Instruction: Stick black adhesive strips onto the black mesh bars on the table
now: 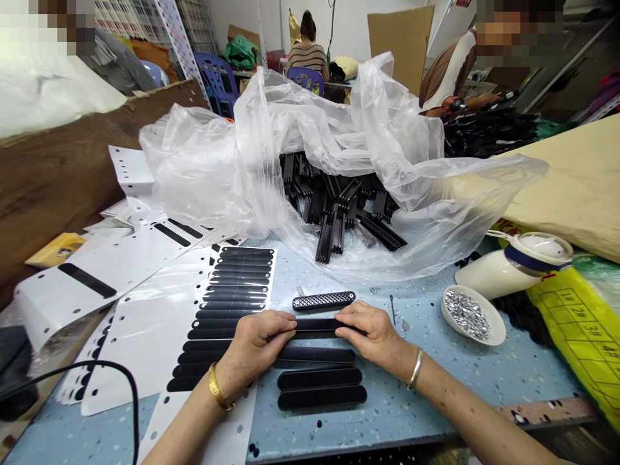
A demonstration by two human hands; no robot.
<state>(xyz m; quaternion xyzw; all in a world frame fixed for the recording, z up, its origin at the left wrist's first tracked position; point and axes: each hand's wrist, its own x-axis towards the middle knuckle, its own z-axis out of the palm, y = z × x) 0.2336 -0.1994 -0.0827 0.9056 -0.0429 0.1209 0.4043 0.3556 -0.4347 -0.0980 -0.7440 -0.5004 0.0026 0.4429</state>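
While my left grip (259,337) and right grip (371,330) pinch the black strip (316,325) left and right, I should press evenly.

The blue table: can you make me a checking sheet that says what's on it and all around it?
Surface: blue speckled table, with dark dots near the front edge.
Job's things: black bar in both hands; three more bars nearer the person; patterned bar just beyond; dark strips on a white sheet.
Clutter: clear plastic bag of black parts; bowl of shiny bits; white bottle.
Hands: left hand and right hand pinch opposite ends of the black bar.
Cables: black cable curving over the left side.
Surroundings: seated person facing away; purple chairs; cardboard.
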